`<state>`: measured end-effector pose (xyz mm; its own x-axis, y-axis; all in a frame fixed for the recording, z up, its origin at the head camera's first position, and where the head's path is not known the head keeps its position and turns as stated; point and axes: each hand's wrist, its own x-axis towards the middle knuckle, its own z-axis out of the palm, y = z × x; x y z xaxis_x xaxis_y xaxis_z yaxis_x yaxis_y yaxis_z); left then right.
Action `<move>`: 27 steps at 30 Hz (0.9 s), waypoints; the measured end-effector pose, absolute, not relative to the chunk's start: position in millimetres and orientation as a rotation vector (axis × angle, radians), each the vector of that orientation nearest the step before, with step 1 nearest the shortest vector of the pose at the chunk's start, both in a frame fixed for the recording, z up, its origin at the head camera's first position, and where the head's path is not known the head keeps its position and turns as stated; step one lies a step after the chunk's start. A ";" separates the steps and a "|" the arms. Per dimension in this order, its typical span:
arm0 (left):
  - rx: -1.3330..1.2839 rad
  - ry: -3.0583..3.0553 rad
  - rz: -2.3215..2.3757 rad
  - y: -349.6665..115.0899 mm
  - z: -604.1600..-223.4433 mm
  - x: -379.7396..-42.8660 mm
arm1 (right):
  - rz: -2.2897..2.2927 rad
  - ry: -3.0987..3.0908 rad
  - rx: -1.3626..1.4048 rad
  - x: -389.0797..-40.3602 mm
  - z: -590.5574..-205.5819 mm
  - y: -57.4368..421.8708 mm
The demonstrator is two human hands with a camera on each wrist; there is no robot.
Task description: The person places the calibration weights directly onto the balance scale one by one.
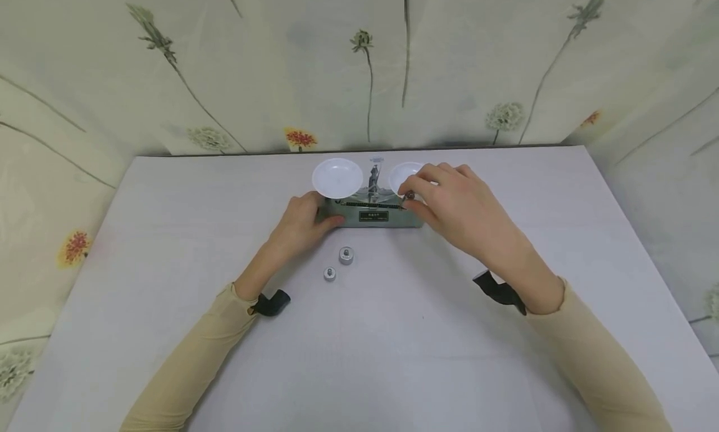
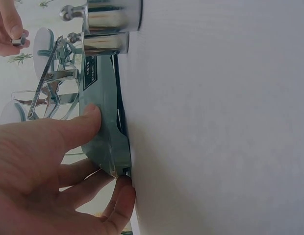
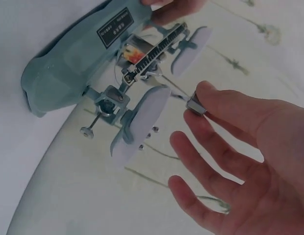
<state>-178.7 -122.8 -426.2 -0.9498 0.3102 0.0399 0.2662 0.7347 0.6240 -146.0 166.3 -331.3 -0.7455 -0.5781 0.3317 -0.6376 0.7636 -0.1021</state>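
A green balance scale (image 1: 351,215) with two white pans stands at the back of the table. My left hand (image 1: 299,225) grips the left end of its base, thumb on the front face and fingers behind and under the end. Between thumb and forefinger, my right hand (image 1: 460,204) pinches a small metal weight (image 3: 195,105), held up by the right pan (image 3: 144,115). Small metal knobs (image 3: 148,135) show over that pan's far side. The left pan (image 1: 337,178) looks bare in the head view.
Two metal weights, a larger one (image 1: 346,255) and a smaller one (image 1: 329,274), stand on the white table (image 1: 359,357) in front of the scale. A flower-printed curtain (image 1: 281,63) hangs behind the table's back edge. Black straps (image 1: 272,303) hang at both wrists.
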 end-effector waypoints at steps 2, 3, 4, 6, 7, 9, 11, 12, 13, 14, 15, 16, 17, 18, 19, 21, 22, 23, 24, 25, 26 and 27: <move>0.468 2.857 1.023 -123.2 -425.6 -178.6 | 0.310 -2.659 0.947 -149.7 -330.9 164.4; 0.464 2.855 1.025 -123.4 -425.6 -178.6 | 0.314 -2.651 0.947 -151.4 -330.7 163.3; 0.462 2.851 1.027 -123.7 -425.6 -178.4 | 0.317 -2.646 0.946 -153.4 -330.6 162.1; 0.461 2.847 1.033 -124.1 -426.3 -178.3 | 0.316 -2.651 0.937 -157.5 -330.6 160.0; 0.462 2.845 1.036 -124.4 -426.7 -178.3 | 0.316 -2.659 0.930 -159.5 -330.7 159.2; 0.465 2.845 1.038 -124.6 -427.5 -178.5 | 0.311 -2.682 0.911 -163.1 -331.1 158.3; 0.468 2.843 1.044 -124.7 -428.3 -178.9 | 0.305 -2.705 0.899 -166.2 -332.0 157.9; 0.470 2.843 1.044 -124.7 -428.5 -179.0 | 0.304 -2.715 0.893 -167.3 -332.6 158.0; 0.469 2.843 1.046 -124.7 -428.6 -179.1 | 0.303 -2.723 0.889 -168.4 -333.3 158.0; 0.467 2.844 1.045 -124.7 -428.7 -179.1 | 0.300 -2.731 0.887 -169.4 -334.1 158.0; 0.467 2.845 1.044 -124.6 -428.9 -179.1 | 0.297 -2.738 0.885 -170.3 -334.8 158.0; 0.465 2.846 1.043 -124.6 -429.0 -179.1 | 0.296 -2.744 0.883 -171.1 -335.4 157.9; 0.465 2.850 1.040 -124.6 -429.0 -179.1 | 0.294 -2.750 0.877 -172.0 -336.0 157.6; 0.463 2.849 1.040 -124.5 -428.9 -179.0 | 0.292 -2.755 0.872 -172.9 -336.6 157.4; 0.463 2.850 1.040 -124.5 -428.9 -178.9 | 0.290 -2.762 0.867 -173.8 -337.3 157.2; 0.466 2.850 1.040 -124.4 -428.5 -178.9 | 0.283 -2.774 0.858 -175.3 -338.4 156.7; 0.469 2.850 1.040 -124.4 -428.2 -178.8 | 0.279 -2.780 0.853 -175.9 -338.9 156.6; 0.471 2.852 1.037 -124.5 -427.9 -178.7 | 0.273 -2.784 0.849 -176.6 -339.4 156.5; 0.471 2.850 1.038 -124.4 -427.4 -178.6 | 0.269 -2.788 0.847 -176.9 -339.7 156.4; 0.473 2.852 1.037 -124.4 -427.1 -178.6 | 0.264 -2.791 0.845 -177.3 -340.2 156.5; 0.472 2.853 1.034 -124.3 -426.9 -178.7 | 0.259 -2.793 0.843 -177.6 -340.6 156.4; 0.473 2.858 1.027 -124.3 -427.0 -178.9 | 0.256 -2.795 0.841 -178.0 -341.1 156.5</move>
